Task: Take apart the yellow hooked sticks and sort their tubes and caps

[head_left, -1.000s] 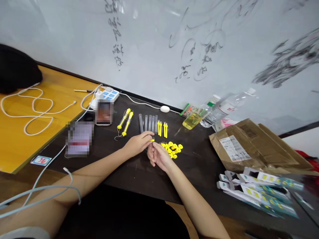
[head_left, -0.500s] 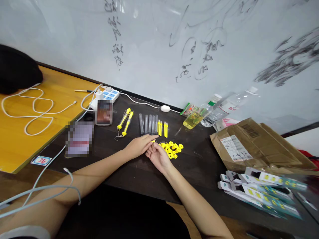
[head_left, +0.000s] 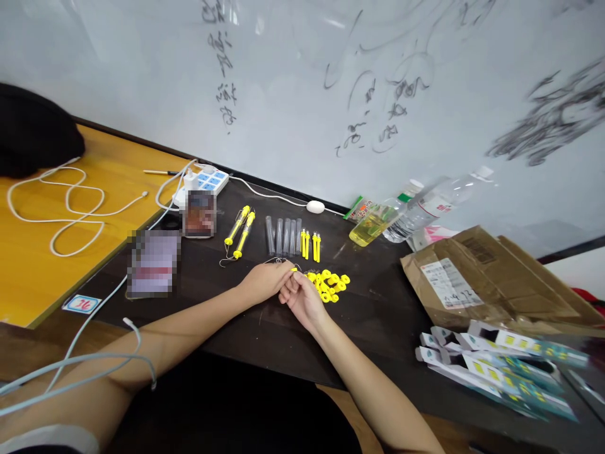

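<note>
- Left grip (head_left: 266,282) and right grip (head_left: 306,302) meet with fingertips together, both apparently clamped on a small yellow piece (head_left: 293,270); the fingers cover most of it.
- That piece is held over the middle of the desk (head_left: 265,343), between its near and far edges, with thin wire (head_left: 278,259) showing just beyond the left fingers.
- Just beside the right grip, on its right, yellow caps (head_left: 341,286) lie in a loose heap.
- Farther toward the far edge, five clear tubes (head_left: 286,237) stand side by side in a row, and four slim yellow rods (head_left: 307,246) continue it on the right.
- Left of the tubes, two yellow-ended cylinders (head_left: 244,236) with metal hooks lie slanted, nearly parallel.
- A white power strip (head_left: 208,181) sits at the far left corner.
- Along the far edge, right of centre, a bottle of yellow liquid (head_left: 371,228) leans near a clear bottle (head_left: 425,208).
- Toward the right edge lie a brown cardboard package (head_left: 501,284) and, nearer the person, several opened cartons (head_left: 501,372).
</note>
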`<action>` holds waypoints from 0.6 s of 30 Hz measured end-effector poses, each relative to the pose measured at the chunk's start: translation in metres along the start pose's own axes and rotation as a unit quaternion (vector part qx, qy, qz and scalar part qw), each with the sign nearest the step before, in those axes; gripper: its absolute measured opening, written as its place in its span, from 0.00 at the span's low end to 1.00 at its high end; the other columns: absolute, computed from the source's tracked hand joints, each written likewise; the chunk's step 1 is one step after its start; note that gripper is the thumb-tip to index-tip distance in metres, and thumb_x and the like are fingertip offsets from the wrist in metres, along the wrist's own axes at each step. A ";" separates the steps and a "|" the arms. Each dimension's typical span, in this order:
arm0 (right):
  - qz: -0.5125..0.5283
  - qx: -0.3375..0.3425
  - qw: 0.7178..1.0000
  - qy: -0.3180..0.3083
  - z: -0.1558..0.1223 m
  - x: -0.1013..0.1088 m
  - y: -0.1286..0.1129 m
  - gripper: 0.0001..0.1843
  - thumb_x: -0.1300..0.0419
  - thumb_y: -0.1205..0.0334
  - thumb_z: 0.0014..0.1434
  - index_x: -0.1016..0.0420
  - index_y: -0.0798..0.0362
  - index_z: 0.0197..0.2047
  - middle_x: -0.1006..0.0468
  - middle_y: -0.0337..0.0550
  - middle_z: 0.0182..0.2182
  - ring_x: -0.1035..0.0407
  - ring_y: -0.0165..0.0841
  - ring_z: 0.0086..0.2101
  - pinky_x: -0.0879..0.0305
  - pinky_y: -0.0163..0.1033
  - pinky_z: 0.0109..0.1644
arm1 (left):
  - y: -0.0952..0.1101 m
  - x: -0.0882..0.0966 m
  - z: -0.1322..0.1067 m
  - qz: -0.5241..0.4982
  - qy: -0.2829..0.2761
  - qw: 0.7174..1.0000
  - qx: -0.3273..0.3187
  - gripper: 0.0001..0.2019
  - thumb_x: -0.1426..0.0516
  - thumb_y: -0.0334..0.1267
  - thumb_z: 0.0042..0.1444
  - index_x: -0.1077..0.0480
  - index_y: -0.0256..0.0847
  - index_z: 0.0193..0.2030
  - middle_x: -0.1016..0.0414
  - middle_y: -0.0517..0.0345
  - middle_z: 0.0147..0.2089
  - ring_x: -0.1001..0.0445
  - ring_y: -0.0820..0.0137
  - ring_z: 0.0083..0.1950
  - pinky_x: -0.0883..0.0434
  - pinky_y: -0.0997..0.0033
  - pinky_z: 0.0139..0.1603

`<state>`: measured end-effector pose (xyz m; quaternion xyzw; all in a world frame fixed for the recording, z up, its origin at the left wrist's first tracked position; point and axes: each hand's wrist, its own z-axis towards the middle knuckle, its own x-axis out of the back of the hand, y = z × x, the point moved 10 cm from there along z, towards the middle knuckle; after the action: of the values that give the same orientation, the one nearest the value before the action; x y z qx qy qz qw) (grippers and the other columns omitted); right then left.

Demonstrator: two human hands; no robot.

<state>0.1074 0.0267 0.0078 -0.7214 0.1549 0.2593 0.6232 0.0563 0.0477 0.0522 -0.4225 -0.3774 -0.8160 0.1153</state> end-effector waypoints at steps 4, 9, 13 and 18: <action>-0.008 0.021 1.000 -0.001 -0.001 -0.005 -0.004 0.20 0.39 0.54 0.54 0.44 0.52 0.20 0.44 0.31 0.18 0.44 0.25 0.19 0.40 0.34 0.25 | -0.001 0.000 0.000 -0.018 -0.006 1.000 0.001 0.09 0.53 0.39 0.63 0.35 0.41 0.36 0.29 0.60 0.28 0.29 0.70 0.29 0.37 0.75 0.31; -0.080 -0.002 0.991 -0.103 -0.020 -0.043 0.020 0.18 0.40 0.54 0.55 0.40 0.52 0.20 0.40 0.33 0.18 0.41 0.28 0.22 0.36 0.38 0.31 | -0.024 0.020 0.002 -0.115 0.078 0.988 0.069 0.13 0.58 0.39 0.65 0.35 0.41 0.47 0.35 0.64 0.24 0.35 0.73 0.24 0.39 0.75 0.30; -0.203 0.034 0.968 -0.144 -0.025 -0.050 0.016 0.21 0.45 0.47 0.58 0.39 0.51 0.20 0.36 0.37 0.19 0.40 0.30 0.23 0.40 0.38 0.31 | -0.025 0.030 0.001 -0.183 0.123 0.973 0.059 0.13 0.58 0.40 0.65 0.35 0.40 0.46 0.39 0.66 0.23 0.38 0.75 0.24 0.40 0.76 0.30; -0.464 0.197 0.863 0.047 -0.009 0.002 -0.051 0.21 0.47 0.48 0.60 0.44 0.50 0.20 0.44 0.34 0.18 0.49 0.30 0.23 0.48 0.36 0.30 | -0.037 0.037 -0.002 -0.264 0.179 0.944 0.084 0.13 0.57 0.42 0.65 0.35 0.39 0.45 0.41 0.67 0.22 0.39 0.76 0.24 0.39 0.76 0.30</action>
<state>0.1390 0.0273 0.0495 -0.5835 -0.1204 -0.1297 0.7926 0.0130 0.0769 0.0611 -0.1432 -0.5158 -0.8446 -0.0033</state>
